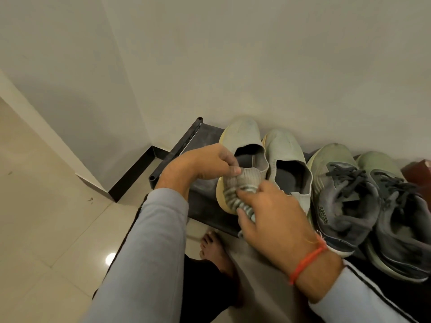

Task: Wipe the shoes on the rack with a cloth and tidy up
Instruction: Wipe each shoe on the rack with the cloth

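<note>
Left hand: my left hand (205, 163) is pinching the heel collar of the leftmost slip-on shoe (240, 159), thumb on the outside and fingers curled over the rim.

Right hand: my right hand (272, 217) has the striped cloth (242, 197) bunched up in its fingers, pressed against the back and heel side of that same shoe.

Where the shoe is: sitting on the dark shoe rack (205, 194), left end, toe pointing at the wall (233, 66) and heel toward me. So the long axis runs straight away from me.

Nearer hand: right one's closer to the heel, left is further up by the opening. I'd guess wiping goes heel-to-toe, away from me.

Neighbours: its twin slip-on (289, 164) is touching it on the right, then a pair of grey lace-up sneakers (349, 194).

Progress: looks like I'm on the first shoe of the row, can't really tell if the others are done.
</note>
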